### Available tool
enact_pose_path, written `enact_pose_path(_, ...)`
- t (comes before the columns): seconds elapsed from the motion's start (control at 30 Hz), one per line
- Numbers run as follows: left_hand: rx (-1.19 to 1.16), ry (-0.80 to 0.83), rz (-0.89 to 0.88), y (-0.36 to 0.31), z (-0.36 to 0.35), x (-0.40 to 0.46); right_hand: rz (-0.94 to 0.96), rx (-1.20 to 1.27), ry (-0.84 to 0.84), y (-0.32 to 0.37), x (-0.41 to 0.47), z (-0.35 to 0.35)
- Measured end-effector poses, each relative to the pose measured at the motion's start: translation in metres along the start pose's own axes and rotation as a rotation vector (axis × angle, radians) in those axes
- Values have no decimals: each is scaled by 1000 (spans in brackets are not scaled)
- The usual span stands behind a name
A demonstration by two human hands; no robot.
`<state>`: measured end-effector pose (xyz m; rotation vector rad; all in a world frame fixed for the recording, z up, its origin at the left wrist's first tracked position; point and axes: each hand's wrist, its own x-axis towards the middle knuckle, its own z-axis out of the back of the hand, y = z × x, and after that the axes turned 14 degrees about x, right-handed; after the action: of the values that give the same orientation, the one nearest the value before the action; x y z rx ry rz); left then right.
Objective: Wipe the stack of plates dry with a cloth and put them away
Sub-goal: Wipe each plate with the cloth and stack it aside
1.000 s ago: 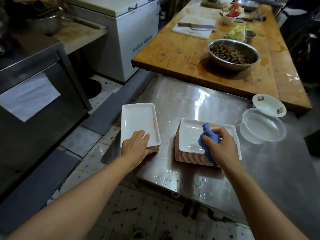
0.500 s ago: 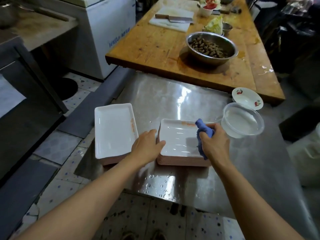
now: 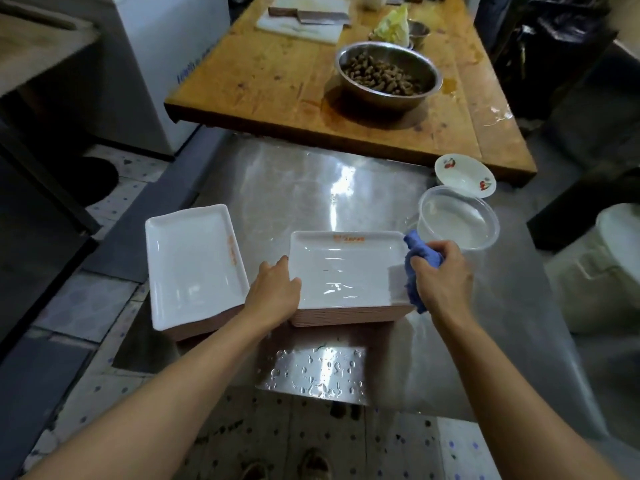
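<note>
Two stacks of white rectangular plates stand on the steel table (image 3: 311, 181). The right stack (image 3: 343, 271) is the taller one, and its top plate glistens. My left hand (image 3: 275, 294) grips that top plate's left edge, thumb over the rim. My right hand (image 3: 441, 278) grips a bunched blue cloth (image 3: 417, 268) and holds it against the plate's right edge. The left stack (image 3: 192, 261) sits at the table's left edge, untouched.
A clear plastic container (image 3: 457, 218) and a small white bowl with red cherries (image 3: 464, 174) stand to the right of the stacks. Behind lies a wooden table (image 3: 277, 81) with a steel bowl of peanuts (image 3: 388, 74) and a cleaver. Water drops dot the table's near edge.
My left hand left the left stack and moved right to the edge of the right stack's top plate. The cloth slid from the plate's middle to its right edge.
</note>
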<state>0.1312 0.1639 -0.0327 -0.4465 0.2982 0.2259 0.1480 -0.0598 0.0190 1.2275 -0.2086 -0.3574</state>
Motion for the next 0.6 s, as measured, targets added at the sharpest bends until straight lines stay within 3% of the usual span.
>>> enact_pose_path(0.3,-223,-161,-14,4,12,-8,-13,12,-76,3,-16,16)
enact_pose_path(0.6,-573,-83,41,-15,29,-1,-34,119,-124,20,-27,37)
